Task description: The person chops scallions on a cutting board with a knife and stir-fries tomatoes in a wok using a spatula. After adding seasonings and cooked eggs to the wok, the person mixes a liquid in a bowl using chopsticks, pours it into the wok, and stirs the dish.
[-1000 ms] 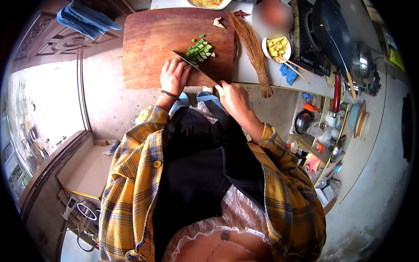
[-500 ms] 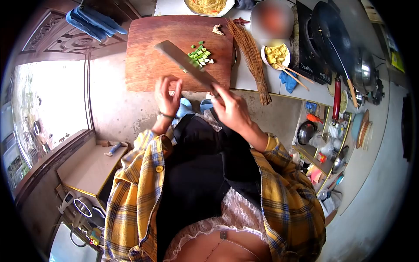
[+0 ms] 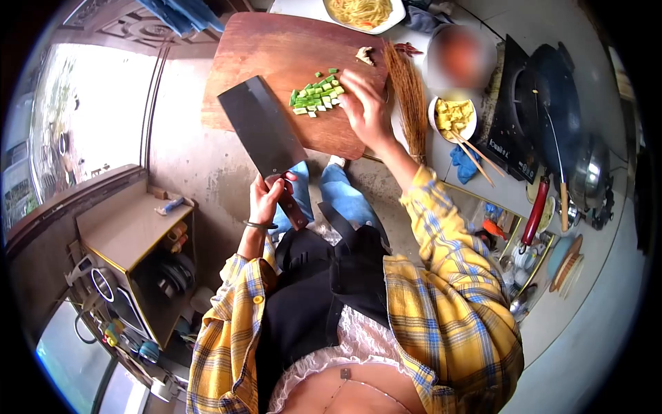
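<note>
My left hand (image 3: 267,199) is closed round the wooden handle of a cleaver (image 3: 261,124). Its broad blade points up and to the left, partly over the near left edge of the wooden cutting board (image 3: 255,48). On the board lies a small heap of chopped green pieces (image 3: 316,95), which look like scallion or green pepper. My right hand (image 3: 365,107) is at the right side of this heap, fingers stretched out and holding nothing I can see. A knob of ginger (image 3: 365,55) lies near the board's far right corner.
Right of the board lies a bundled straw brush (image 3: 408,103). Beyond it stand a bowl of yellow food (image 3: 455,114) with chopsticks (image 3: 479,155), a blue cloth (image 3: 464,164) and a wok (image 3: 545,96) on a stove. A plate of noodles (image 3: 362,12) sits at the back.
The cleaver has passed from my right hand to my left and swung away from the green pieces. My right hand has reached forward to them. The view has shifted somewhat.
</note>
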A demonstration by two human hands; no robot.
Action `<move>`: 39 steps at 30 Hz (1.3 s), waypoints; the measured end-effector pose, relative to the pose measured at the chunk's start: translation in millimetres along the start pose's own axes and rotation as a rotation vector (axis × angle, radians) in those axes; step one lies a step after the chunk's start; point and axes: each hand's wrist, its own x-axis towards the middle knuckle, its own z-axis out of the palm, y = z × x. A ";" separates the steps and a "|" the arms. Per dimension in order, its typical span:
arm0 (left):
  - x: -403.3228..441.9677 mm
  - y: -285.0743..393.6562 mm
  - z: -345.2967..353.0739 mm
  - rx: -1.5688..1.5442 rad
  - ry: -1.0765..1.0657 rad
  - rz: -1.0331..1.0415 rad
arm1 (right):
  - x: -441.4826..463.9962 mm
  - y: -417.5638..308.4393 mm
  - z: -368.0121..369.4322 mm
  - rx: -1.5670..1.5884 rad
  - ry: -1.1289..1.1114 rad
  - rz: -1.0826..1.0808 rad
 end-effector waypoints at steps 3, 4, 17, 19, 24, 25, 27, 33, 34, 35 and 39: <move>11.1 -25.2 -5.3 0.065 0.012 0.043 | 17.9 18.5 25.0 -0.128 0.022 -0.017; 16.4 -28.4 -5.6 0.054 0.045 0.020 | 19.7 18.9 34.8 -0.117 0.018 -0.021; 52.8 -20.9 5.0 0.057 -0.018 0.050 | -0.3 -56.7 123.1 -0.028 0.073 0.055; 48.1 -12.1 10.6 0.061 -0.002 0.047 | -0.7 -63.3 120.5 -0.004 0.104 0.073; 39.8 28.5 52.5 0.172 -0.088 0.108 | 21.8 -86.5 55.9 -0.047 0.241 0.048; 39.6 41.5 70.4 0.181 -0.120 0.133 | 29.6 -85.7 35.1 -0.088 0.295 0.012; 45.6 69.6 115.6 0.218 -0.212 0.206 | 47.2 -89.3 -20.3 -0.127 0.416 -0.016; 60.0 130.7 281.5 0.590 -0.343 0.665 | 77.7 -73.8 -200.2 -0.381 0.734 -0.085; 74.5 130.5 309.4 0.720 -0.326 0.769 | 81.6 -60.7 -229.0 -0.366 0.753 -0.081; 78.4 136.2 340.4 0.719 -0.350 0.813 | 84.2 -49.4 -261.1 -0.441 0.757 -0.118; 83.5 149.1 438.5 0.556 -0.460 0.687 | 86.2 5.9 -356.9 -0.458 0.799 -0.094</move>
